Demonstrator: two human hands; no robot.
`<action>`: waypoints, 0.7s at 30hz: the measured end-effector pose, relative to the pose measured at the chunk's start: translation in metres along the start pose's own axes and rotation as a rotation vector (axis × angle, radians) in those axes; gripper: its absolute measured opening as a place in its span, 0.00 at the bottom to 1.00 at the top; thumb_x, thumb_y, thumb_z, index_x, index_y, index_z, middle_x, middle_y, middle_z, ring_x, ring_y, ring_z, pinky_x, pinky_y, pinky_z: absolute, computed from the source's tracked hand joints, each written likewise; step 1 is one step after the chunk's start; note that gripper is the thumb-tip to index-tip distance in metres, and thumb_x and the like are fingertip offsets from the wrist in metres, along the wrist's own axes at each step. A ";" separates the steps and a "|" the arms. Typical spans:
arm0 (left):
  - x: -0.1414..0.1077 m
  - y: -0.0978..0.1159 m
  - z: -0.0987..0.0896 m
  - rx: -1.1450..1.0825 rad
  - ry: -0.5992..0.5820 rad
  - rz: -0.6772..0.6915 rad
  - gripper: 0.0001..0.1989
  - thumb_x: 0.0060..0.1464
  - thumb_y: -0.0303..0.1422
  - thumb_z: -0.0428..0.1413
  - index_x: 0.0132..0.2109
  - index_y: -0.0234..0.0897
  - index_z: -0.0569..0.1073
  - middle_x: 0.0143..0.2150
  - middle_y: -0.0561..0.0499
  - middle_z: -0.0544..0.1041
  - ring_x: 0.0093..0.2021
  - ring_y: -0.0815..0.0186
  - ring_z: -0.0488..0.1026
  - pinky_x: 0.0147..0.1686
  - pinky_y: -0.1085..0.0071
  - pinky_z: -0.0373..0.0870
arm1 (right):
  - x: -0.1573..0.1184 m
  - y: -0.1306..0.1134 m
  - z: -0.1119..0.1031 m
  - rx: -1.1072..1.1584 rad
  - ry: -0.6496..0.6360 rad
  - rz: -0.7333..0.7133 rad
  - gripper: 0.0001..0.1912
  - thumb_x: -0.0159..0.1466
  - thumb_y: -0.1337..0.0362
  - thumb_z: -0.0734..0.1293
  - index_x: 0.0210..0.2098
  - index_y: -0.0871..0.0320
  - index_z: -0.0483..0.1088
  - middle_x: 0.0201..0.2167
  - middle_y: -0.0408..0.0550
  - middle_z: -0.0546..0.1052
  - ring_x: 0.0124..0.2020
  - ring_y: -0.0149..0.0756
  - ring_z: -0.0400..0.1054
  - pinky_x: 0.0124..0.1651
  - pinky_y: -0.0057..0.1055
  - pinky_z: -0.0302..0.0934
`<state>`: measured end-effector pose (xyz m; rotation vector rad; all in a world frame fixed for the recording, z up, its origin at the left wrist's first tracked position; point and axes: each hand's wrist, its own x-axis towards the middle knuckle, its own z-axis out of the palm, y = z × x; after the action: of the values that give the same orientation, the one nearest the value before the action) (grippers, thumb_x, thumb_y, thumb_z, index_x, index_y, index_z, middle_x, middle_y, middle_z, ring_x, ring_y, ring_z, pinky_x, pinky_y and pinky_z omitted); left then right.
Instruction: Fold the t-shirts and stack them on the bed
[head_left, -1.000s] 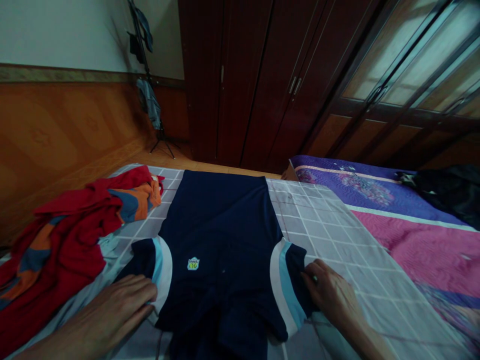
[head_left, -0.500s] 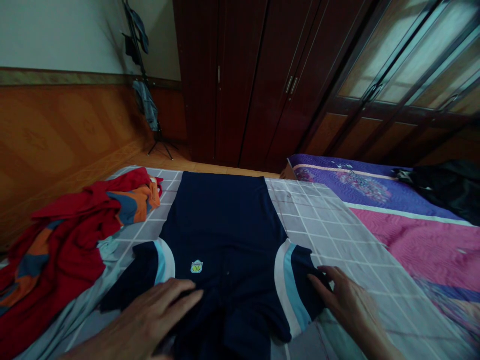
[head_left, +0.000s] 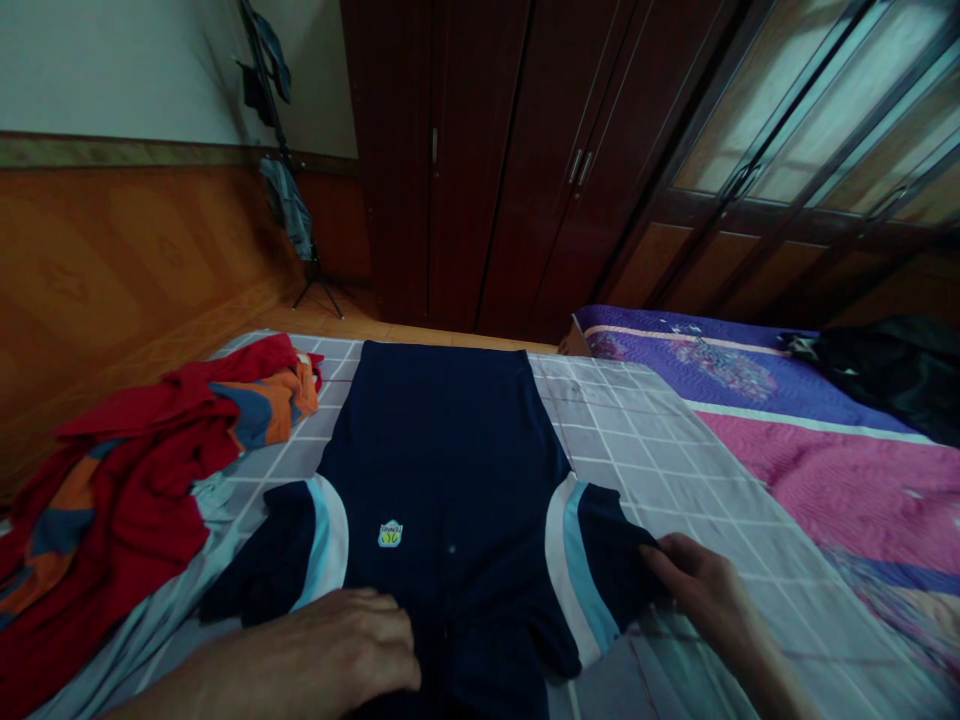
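A navy short-sleeved shirt (head_left: 450,440) lies spread on the bed, hem away from me and collar end nearest. White and light-blue bands ring its sleeves, and a small tennis badge (head_left: 390,534) sits on the chest. My right hand (head_left: 701,580) pinches the edge of the right-hand sleeve (head_left: 611,540) between thumb and fingers, drawing it outward. My left hand (head_left: 352,645) lies over the shirt near the collar, its fingers bent together on the cloth; the fingertips are partly hidden.
A heap of red clothing (head_left: 150,440) with orange and blue patches lies left on the grey checked sheet (head_left: 637,440). A purple and pink bedspread (head_left: 750,390) with a black cloth item (head_left: 892,370) lies right. Dark wardrobes (head_left: 480,170) and a coat stand (head_left: 281,150) stand behind.
My right hand has moved slightly outward with the sleeve edge, stretching the sleeve flatter. My left hand's fingers, spread before, are now bent and closer together over the collar area.
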<state>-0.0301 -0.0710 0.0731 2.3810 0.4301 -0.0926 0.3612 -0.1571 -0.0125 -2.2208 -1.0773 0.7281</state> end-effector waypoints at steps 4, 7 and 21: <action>0.026 0.008 -0.001 0.047 -0.014 0.017 0.27 0.55 0.43 0.57 0.59 0.39 0.64 0.60 0.45 0.67 0.58 0.58 0.64 0.56 0.66 0.61 | -0.008 -0.006 0.006 0.375 -0.006 0.112 0.18 0.50 0.48 0.66 0.26 0.57 0.66 0.15 0.39 0.66 0.15 0.30 0.59 0.19 0.27 0.53; 0.049 0.007 0.013 0.153 -0.071 0.177 0.21 0.54 0.38 0.60 0.53 0.35 0.69 0.54 0.43 0.72 0.56 0.57 0.67 0.55 0.64 0.62 | -0.014 -0.010 0.004 0.458 -0.092 0.137 0.16 0.51 0.50 0.68 0.29 0.57 0.67 0.17 0.39 0.68 0.16 0.30 0.61 0.18 0.27 0.54; 0.121 0.007 0.074 0.325 0.087 0.557 0.16 0.59 0.39 0.53 0.51 0.35 0.68 0.56 0.41 0.69 0.56 0.56 0.66 0.52 0.64 0.65 | -0.028 -0.070 0.025 0.134 0.087 -0.346 0.15 0.58 0.54 0.63 0.36 0.59 0.73 0.28 0.49 0.77 0.29 0.39 0.71 0.31 0.32 0.64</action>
<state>0.0902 -0.0902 -0.0002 2.7416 -0.2392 0.2113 0.2936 -0.1374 0.0243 -1.8701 -1.2852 0.5310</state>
